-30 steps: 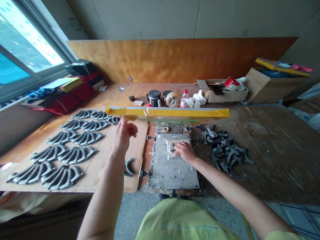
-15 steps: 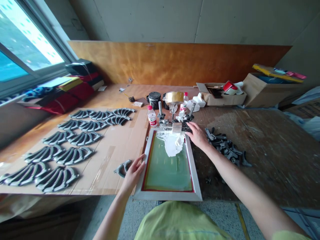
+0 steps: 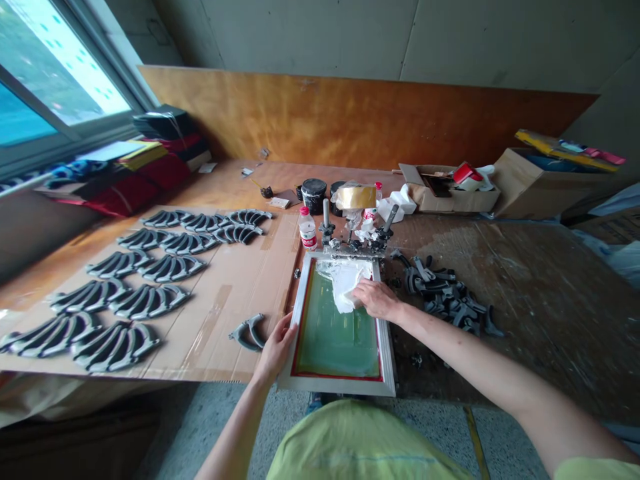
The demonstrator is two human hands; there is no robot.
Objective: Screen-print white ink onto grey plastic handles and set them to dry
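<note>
A screen printing frame (image 3: 340,385) with a green mesh lies flat on the bench in front of me. My left hand (image 3: 278,347) grips its left rail near the front corner. Over the upper part of the mesh my right hand (image 3: 376,299) rests with fingers curled on something hidden beside a patch of white ink (image 3: 346,283). A single dark curved part (image 3: 247,331) lies just left of the frame. A heap of the same dark parts (image 3: 446,295) sits to the right.
Rows of dark curved parts (image 3: 145,273) lie on a cardboard sheet (image 3: 220,313) at left. Behind the frame stand a small bottle (image 3: 307,230), ink tins (image 3: 314,193) and a tape roll (image 3: 355,196). Cardboard boxes (image 3: 450,193) sit at back right. A window (image 3: 45,87) is at left.
The raised frame has come down flat onto the plate. My left hand went from its upper edge to its left rail. My right hand moved from the plate up to the hinge, then onto the mesh.
</note>
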